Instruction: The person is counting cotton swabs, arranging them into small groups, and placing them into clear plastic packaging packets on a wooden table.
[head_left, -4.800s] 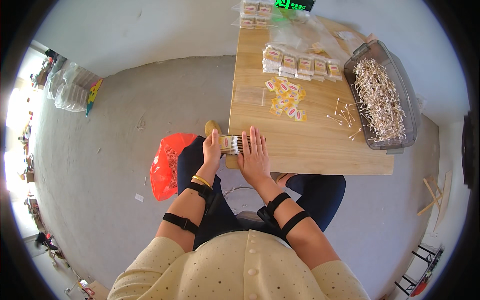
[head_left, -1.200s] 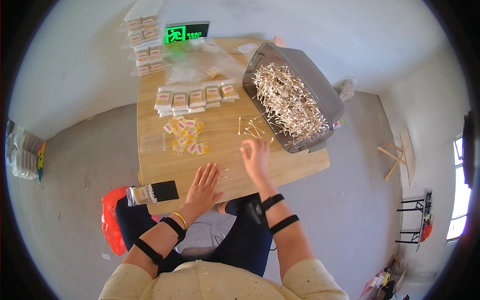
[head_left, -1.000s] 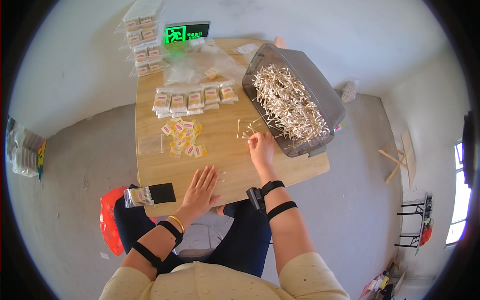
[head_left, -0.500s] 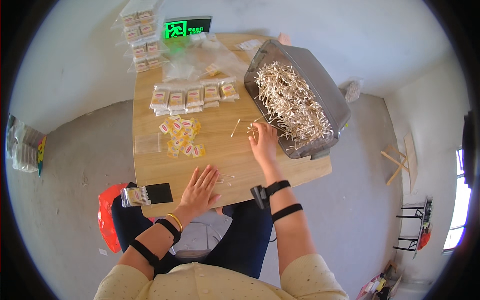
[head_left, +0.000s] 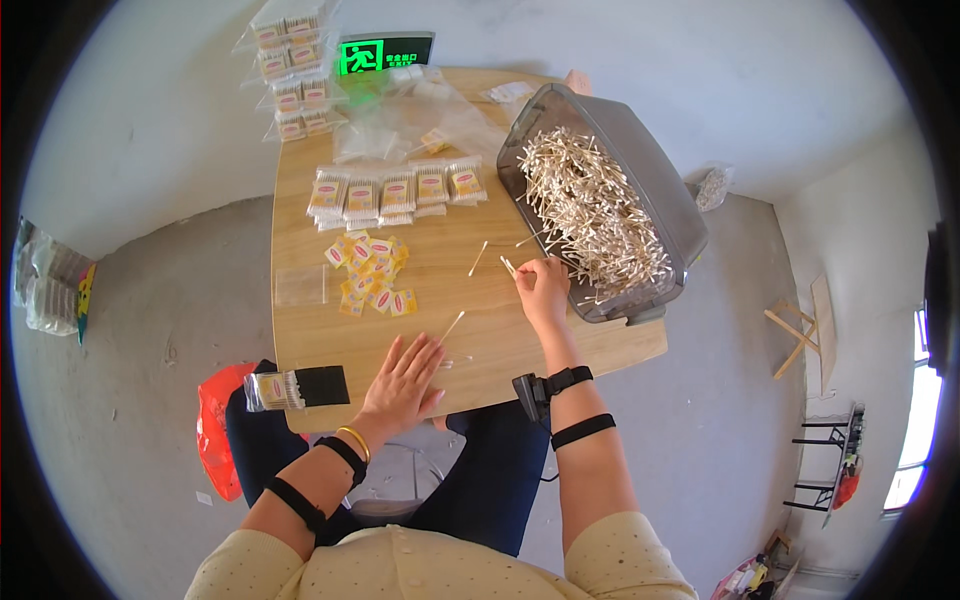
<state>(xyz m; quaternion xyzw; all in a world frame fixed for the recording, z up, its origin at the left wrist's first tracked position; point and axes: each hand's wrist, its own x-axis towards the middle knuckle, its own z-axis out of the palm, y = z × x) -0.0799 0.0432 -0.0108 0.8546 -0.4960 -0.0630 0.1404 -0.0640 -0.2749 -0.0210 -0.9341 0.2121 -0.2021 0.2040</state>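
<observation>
My left hand lies flat near the table's front edge, fingers stretched out. From beside its fingertips a cotton swab points up and right, and more swabs lie partly hidden by the hand. My right hand is closed in a pinch on cotton swabs at the near left corner of a grey plastic bin. That tilted bin holds a large heap of loose cotton swabs. One single swab lies on the wood to the left of the right hand.
Yellow-and-white cards lie scattered left of centre, behind them a row of swab packs. Bagged packs are stacked at the far left. One pack rests by a black pad at the table's near left.
My right hand has drawn slightly nearer, its fingers now pinched on swabs. The swab beside my left fingertips now points farther up. The left hand stays flat.
</observation>
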